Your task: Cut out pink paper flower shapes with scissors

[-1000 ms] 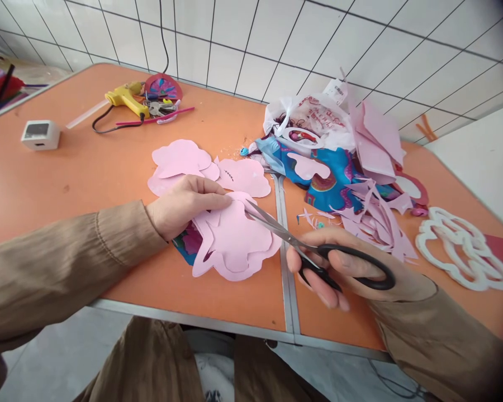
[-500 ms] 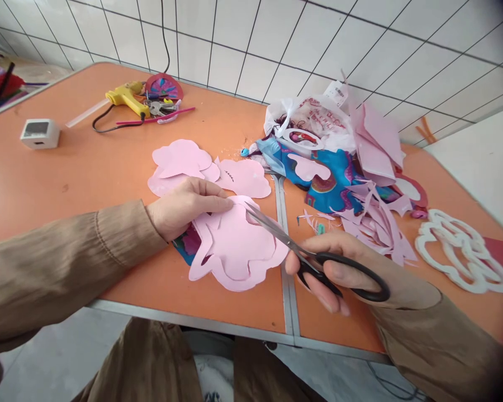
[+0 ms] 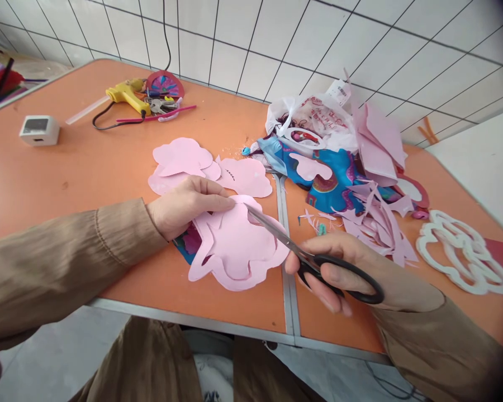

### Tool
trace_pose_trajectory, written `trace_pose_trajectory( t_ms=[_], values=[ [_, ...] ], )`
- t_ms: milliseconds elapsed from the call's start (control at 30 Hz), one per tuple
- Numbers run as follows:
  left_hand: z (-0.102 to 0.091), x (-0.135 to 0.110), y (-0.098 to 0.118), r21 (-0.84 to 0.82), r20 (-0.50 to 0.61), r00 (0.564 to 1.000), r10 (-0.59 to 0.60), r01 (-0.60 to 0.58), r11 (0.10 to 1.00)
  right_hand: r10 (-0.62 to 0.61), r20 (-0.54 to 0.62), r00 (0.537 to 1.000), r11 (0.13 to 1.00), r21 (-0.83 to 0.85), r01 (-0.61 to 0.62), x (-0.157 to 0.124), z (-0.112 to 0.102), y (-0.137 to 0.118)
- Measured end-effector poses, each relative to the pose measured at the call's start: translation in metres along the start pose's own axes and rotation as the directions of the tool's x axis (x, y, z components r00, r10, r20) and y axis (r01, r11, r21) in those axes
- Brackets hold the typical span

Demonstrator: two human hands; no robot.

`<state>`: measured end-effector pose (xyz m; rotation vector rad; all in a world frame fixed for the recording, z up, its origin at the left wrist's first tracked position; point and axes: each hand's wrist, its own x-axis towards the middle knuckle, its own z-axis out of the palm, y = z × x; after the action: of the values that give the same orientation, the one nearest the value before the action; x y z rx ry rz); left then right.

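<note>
My left hand (image 3: 193, 205) pinches the upper left edge of a pink cloud-shaped sheet (image 3: 243, 240), which looks like paper or thin felt. A slit runs inside the sheet's outline, leaving a border band partly separated from the middle. My right hand (image 3: 339, 273) has its fingers through the black handles of a pair of scissors (image 3: 295, 247). The blades point up and left, with their tips at the sheet's top edge close to my left fingertips. Beneath the sheet's left side, a dark blue patterned piece (image 3: 186, 245) shows in part.
Pink cloud cutouts (image 3: 182, 157) lie behind my left hand. Pink scraps (image 3: 377, 223), blue patterned fabric (image 3: 335, 190) and a white plastic bag (image 3: 318, 120) are heaped at the right. White cloud outlines (image 3: 461, 251) sit far right. A yellow glue gun (image 3: 128, 97) and white box (image 3: 39, 130) stand left.
The scissors' handles have drawn slightly closer together as my right fingers close a little. My left hand and the pink sheet stay almost in place.
</note>
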<state>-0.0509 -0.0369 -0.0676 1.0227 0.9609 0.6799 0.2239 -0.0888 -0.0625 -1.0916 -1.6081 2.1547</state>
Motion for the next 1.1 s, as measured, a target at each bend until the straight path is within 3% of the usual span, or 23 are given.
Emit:
trace_pose_trajectory(
  t_ms=[567, 900, 1100],
  values=[
    [0.0023, -0.0023, -0.0006, -0.102, 0.027, 1.000, -0.010, 0.013, 0.995, 0.002, -0.028, 1.000, 0.999, -0.051, -0.003, 0.0016, 0.0011, 0.0009],
    [0.0013, -0.0002, 0.0027, -0.065, 0.030, 0.999, -0.020, 0.022, 0.998, 0.022, -0.053, 0.998, 0.998, -0.055, -0.025, 0.0014, 0.0032, 0.0000],
    [-0.0007, -0.0010, 0.0056, 0.042, 0.008, 1.000, -0.030, 0.030, 0.999, 0.033, -0.033, 0.999, 0.997, -0.071, -0.036, -0.0001, 0.0033, -0.0017]
  ],
)
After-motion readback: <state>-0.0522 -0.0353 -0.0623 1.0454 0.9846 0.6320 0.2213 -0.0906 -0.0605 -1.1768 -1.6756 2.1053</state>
